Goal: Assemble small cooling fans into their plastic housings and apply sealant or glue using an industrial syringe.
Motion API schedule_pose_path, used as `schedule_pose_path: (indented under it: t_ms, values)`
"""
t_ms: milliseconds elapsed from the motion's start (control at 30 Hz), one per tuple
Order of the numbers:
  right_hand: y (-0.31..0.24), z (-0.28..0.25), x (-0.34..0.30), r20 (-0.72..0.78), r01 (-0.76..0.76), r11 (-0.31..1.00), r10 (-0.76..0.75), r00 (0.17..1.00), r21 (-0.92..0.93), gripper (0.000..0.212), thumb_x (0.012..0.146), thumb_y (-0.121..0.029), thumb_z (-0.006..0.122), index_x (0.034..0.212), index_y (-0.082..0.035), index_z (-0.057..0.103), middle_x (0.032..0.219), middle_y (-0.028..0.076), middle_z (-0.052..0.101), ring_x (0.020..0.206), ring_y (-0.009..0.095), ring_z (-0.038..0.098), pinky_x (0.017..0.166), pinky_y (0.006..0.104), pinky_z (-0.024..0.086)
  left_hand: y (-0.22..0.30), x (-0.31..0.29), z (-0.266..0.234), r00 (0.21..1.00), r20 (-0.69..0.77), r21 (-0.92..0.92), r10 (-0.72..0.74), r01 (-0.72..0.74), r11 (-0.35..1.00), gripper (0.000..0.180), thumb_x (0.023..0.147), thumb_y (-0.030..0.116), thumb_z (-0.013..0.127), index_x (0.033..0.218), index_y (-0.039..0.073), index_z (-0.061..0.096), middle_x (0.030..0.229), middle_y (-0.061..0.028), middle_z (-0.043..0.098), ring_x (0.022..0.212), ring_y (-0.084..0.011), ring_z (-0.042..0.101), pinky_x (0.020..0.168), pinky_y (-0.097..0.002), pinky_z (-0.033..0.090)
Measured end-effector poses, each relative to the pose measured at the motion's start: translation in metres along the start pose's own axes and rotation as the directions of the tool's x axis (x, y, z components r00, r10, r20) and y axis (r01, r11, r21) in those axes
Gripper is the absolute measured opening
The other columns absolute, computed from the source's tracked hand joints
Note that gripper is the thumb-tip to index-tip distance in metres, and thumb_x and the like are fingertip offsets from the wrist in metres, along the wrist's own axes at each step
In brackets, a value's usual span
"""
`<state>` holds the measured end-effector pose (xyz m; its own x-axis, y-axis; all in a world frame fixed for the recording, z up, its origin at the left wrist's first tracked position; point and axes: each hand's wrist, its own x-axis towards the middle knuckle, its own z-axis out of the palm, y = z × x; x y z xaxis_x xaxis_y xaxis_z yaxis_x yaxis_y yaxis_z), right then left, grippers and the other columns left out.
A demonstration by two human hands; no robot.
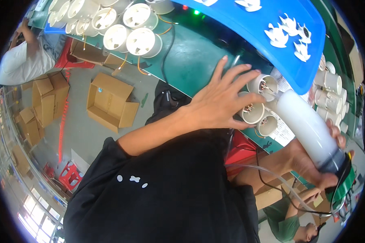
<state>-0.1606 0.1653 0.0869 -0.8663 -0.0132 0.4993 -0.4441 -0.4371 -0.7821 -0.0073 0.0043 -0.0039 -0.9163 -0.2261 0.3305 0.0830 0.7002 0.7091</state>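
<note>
My left hand [221, 101] reaches over the green table with its outer fingers spread. Its thumb and index finger close around a white round cup [253, 114] with copper-coloured parts inside. Two similar cups, an upper one [267, 84] and a lower one [267, 125], stand against it. My right hand [310, 168] is wrapped around a large dispensing syringe [306, 125] with a white barrel and a black end cap. The syringe tilts, its front end close to the cups; its tip is hard to make out. A clear hose [280, 178] runs by its cap end.
A blue tray [308, 79] with several white fan-like wheels [276, 36] overhangs the far side. Many white cups with wires [144, 42] crowd the table's far left; more [328, 101] are stacked right. Cardboard boxes [109, 101] lie on the floor. Two other people sit nearby.
</note>
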Motion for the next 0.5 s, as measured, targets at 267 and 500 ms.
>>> schedule_pose_path:
  t_ms: [267,500]
  values:
    - [-0.017,-0.044,0.023,0.006,-0.039,0.997,0.039,0.999,0.066,0.088,0.069,-0.077,0.065,0.103,0.004,0.06,0.099,0.011,0.059,0.095,0.026,0.054,0.096,0.0443,0.04,0.013,0.01,-0.012,0.999,0.038,0.009,-0.007,0.007,1.0,0.075,0.064,0.052,0.084,0.131,0.034,0.057,0.15,-0.0196,0.03,0.138,-0.047,0.023,0.108,-0.0691,0.016]
    - [-0.005,-0.043,0.017,0.131,-0.133,0.991,0.127,0.983,0.032,0.079,0.077,-0.071,0.059,0.104,0.003,0.06,0.097,0.018,0.059,0.095,0.028,0.056,0.095,0.0455,0.042,0.019,0.016,-0.003,0.996,0.09,0.128,0.013,-0.024,0.992,0.065,0.069,0.059,0.077,0.129,0.04,0.06,0.151,-0.0193,0.026,0.137,-0.0456,0.023,0.109,-0.0708,0.014]
